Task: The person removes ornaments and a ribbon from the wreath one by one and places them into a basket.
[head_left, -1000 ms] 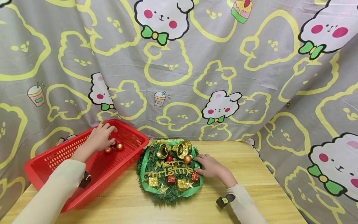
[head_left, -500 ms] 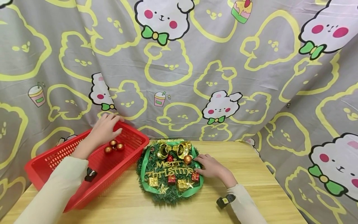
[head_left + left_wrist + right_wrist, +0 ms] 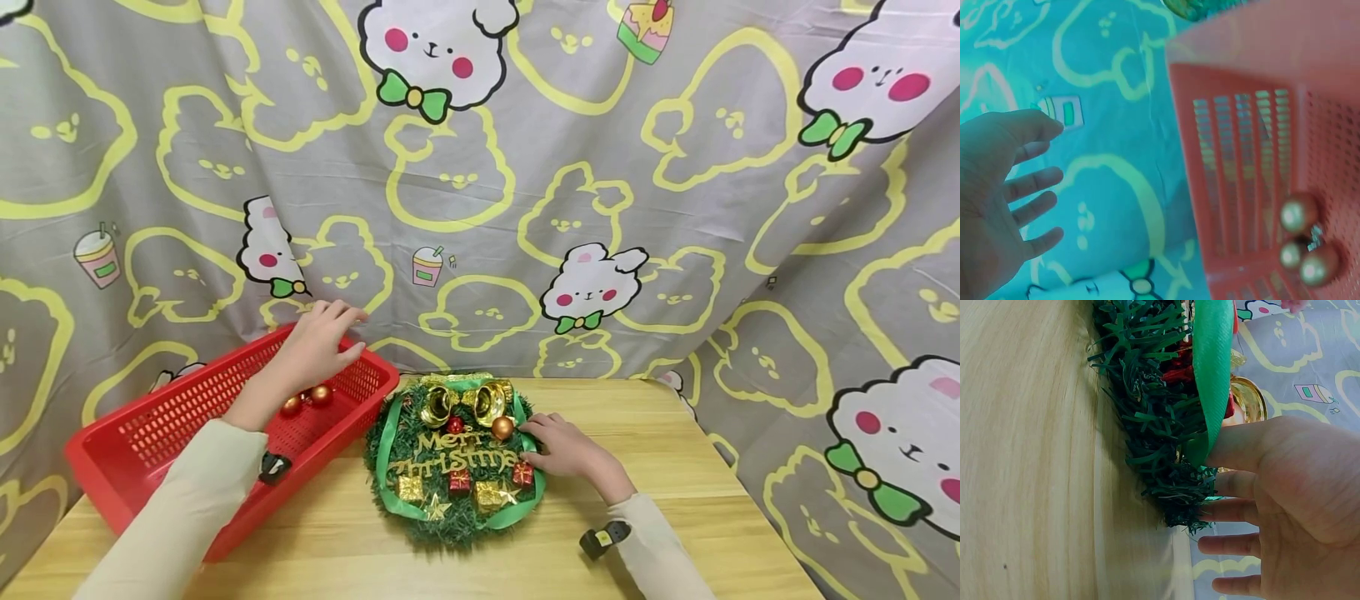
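My left hand (image 3: 311, 346) is raised over the back right of the red plastic basket (image 3: 388, 375). In the left wrist view its fingers (image 3: 1038, 181) are spread, with nothing in them. Three copper-coloured baubles (image 3: 1319, 267) lie together on the basket floor, partly behind the left arm in the head view. My right hand (image 3: 566, 446) touches the right edge of a green Christmas wreath (image 3: 450, 532), fingers extended. A green ribbon (image 3: 1213, 375) runs around the wreath. On it are gold bells (image 3: 490, 404), a copper bauble (image 3: 502, 428) and gold "Merry Christmas" lettering (image 3: 453, 462).
Small red gift boxes (image 3: 460, 481), gold gift boxes (image 3: 489, 495) and gold stars (image 3: 437, 506) sit on the wreath's lower half. Basket and wreath stand side by side on a wooden table (image 3: 637, 467). A patterned grey curtain (image 3: 465, 250) hangs right behind the table.
My left hand has risen from above the baubles and moved to the right, toward the basket's back right corner. The right hand and the wreath have stayed put.
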`<state>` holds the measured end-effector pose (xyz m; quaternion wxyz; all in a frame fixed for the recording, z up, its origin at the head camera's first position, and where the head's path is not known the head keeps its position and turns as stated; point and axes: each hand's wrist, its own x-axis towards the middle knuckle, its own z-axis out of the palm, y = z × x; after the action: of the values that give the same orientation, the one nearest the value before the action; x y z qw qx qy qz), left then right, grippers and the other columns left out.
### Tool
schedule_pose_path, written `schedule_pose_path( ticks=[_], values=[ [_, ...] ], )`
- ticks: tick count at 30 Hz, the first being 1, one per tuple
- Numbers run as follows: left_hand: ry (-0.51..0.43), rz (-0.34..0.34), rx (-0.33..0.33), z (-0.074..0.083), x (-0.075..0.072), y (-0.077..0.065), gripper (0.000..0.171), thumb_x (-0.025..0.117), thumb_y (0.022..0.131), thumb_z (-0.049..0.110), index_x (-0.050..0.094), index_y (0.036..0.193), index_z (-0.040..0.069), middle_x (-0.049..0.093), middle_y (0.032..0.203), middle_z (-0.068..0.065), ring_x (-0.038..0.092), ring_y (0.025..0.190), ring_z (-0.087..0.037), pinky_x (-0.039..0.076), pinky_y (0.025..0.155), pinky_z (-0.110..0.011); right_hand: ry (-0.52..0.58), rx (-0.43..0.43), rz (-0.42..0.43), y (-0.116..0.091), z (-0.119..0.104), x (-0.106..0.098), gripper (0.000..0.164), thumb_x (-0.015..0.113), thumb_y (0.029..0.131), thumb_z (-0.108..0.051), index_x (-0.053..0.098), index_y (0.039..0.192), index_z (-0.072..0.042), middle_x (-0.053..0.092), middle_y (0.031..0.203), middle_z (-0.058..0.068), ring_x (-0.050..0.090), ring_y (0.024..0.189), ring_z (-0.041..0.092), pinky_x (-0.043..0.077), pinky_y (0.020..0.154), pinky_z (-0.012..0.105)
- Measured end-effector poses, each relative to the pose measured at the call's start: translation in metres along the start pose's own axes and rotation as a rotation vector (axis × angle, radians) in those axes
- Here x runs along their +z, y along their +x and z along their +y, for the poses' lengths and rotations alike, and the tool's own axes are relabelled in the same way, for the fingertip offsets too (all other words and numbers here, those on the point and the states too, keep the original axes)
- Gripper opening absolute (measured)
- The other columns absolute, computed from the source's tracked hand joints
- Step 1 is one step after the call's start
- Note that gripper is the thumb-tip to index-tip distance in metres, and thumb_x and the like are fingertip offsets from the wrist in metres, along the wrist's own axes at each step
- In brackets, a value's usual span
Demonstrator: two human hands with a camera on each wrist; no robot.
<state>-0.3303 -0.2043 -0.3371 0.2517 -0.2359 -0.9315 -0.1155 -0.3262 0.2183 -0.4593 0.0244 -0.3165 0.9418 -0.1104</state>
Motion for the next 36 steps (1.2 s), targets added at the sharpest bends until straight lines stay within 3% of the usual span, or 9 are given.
schedule_pose_path(
  ticks=[14, 25, 31, 36],
  values=[
    [-0.010, 0.004, 0.156, 0.051, 0.029, 0.022, 0.036, 0.076, 0.090, 0.019, 0.066, 0.122, 0.006, 0.065, 0.112, -0.012, 0.058, 0.105, -0.034, 0.050, 0.089, -0.049, 0.007, 0.012, -0.005, 0.000, -0.001, -0.001, 0.050, 0.065, 0.099, -0.032, 0.059, 0.139, -0.003, 0.057, 0.140, 0.018, 0.053, 0.126, 0.039, 0.044, 0.106, 0.057],
    [-0.070, -0.107, 0.188, 0.092, 0.050, 0.035, 0.032, 0.073, 0.093, 0.018, 0.065, 0.123, 0.013, 0.063, 0.118, -0.008, 0.054, 0.107, -0.029, 0.049, 0.087, -0.048, 0.001, 0.001, 0.000, 0.000, -0.001, 0.000, 0.051, 0.065, 0.099, -0.033, 0.059, 0.138, -0.001, 0.057, 0.140, 0.019, 0.053, 0.126, 0.039, 0.044, 0.106, 0.057],
    [-0.061, -0.192, 0.206, 0.110, 0.063, 0.042, 0.035, 0.070, 0.096, 0.025, 0.063, 0.129, 0.014, 0.062, 0.122, -0.006, 0.053, 0.112, -0.027, 0.048, 0.095, -0.048, 0.005, 0.005, 0.000, 0.000, -0.002, -0.001, 0.051, 0.065, 0.099, -0.032, 0.059, 0.138, -0.001, 0.057, 0.141, 0.020, 0.053, 0.127, 0.040, 0.043, 0.106, 0.058],
    [-0.070, -0.198, 0.276, 0.121, 0.075, 0.045, 0.030, 0.069, 0.097, 0.024, 0.064, 0.126, 0.015, 0.063, 0.117, -0.005, 0.053, 0.106, -0.025, 0.048, 0.089, -0.045, 0.014, 0.020, -0.006, 0.001, -0.001, 0.000, 0.050, 0.065, 0.099, -0.032, 0.059, 0.139, -0.002, 0.056, 0.141, 0.019, 0.053, 0.128, 0.039, 0.043, 0.107, 0.057]
  ],
)
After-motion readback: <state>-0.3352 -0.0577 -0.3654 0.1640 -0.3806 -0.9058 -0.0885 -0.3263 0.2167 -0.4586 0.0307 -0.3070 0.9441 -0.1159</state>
